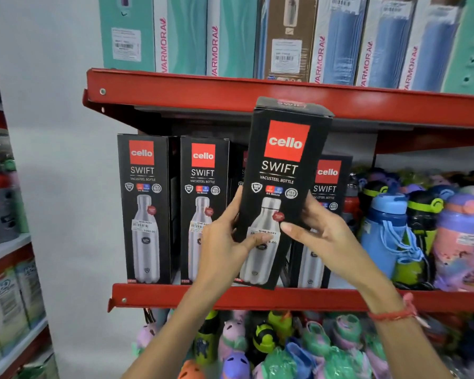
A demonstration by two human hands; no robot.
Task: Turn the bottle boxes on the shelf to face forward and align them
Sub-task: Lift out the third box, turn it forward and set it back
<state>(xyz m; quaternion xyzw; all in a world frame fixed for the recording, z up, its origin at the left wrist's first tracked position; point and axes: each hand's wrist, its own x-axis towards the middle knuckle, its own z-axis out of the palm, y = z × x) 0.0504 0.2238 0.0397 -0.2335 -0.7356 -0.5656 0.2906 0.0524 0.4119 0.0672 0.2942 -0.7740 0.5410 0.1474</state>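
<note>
A black Cello Swift bottle box is held in front of the red middle shelf, tilted slightly, its printed front toward me. My left hand grips its lower left edge, thumb across the front. My right hand grips its lower right side. Two matching boxes stand front-facing on the shelf at the left. Another box stands behind the held one at the right, partly hidden. A further box behind the held one shows only a sliver.
Coloured children's bottles crowd the shelf to the right of the boxes. The red upper shelf hangs just above the held box's top and carries tall Varmora boxes. More bottles fill the shelf below. A white wall lies left.
</note>
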